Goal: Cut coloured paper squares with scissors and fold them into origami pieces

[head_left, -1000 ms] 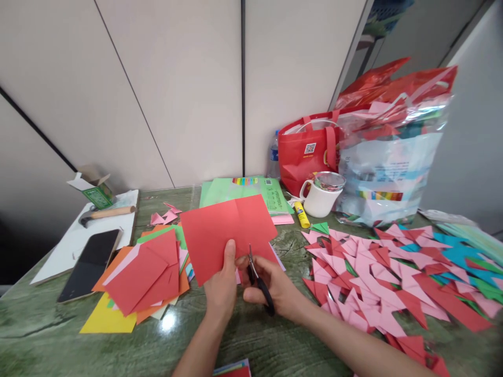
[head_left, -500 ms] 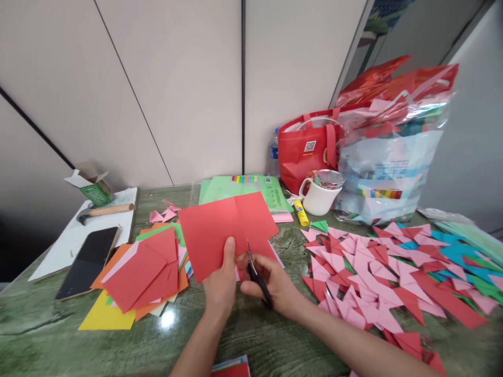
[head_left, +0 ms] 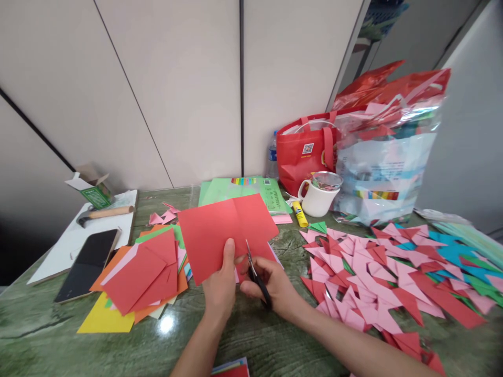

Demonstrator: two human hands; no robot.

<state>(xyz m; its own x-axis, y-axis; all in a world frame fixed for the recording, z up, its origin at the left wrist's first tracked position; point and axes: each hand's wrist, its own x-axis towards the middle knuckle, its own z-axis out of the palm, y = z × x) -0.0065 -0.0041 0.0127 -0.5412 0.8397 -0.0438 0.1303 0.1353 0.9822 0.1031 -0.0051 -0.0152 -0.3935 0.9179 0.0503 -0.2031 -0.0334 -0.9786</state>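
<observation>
A red sheet of paper (head_left: 212, 233) with a crease down its middle is held up over the table's centre. My left hand (head_left: 220, 285) grips its lower edge, thumb on the near face and fingers hidden behind. Black-handled scissors (head_left: 259, 285) are in my right hand (head_left: 271, 288), fingers in the loops. Their blades point up at the lower part of the sheet and look nearly closed, beside my left thumb. Whether a cut runs above the blades I cannot tell. Partly hidden behind the red sheet lies more paper.
Left of my hands is a pile of coloured paper squares (head_left: 145, 272), with a phone (head_left: 88, 264) and a hammer (head_left: 104, 212) beyond. Folded paper pieces (head_left: 365, 272) spread at right. Behind stand a white mug (head_left: 316, 199), glue stick (head_left: 300, 214), red bag (head_left: 302, 162) and plastic bag (head_left: 385, 167).
The view has shifted very slightly. Both hands, the red sheet and the scissors stay in almost the same place.
</observation>
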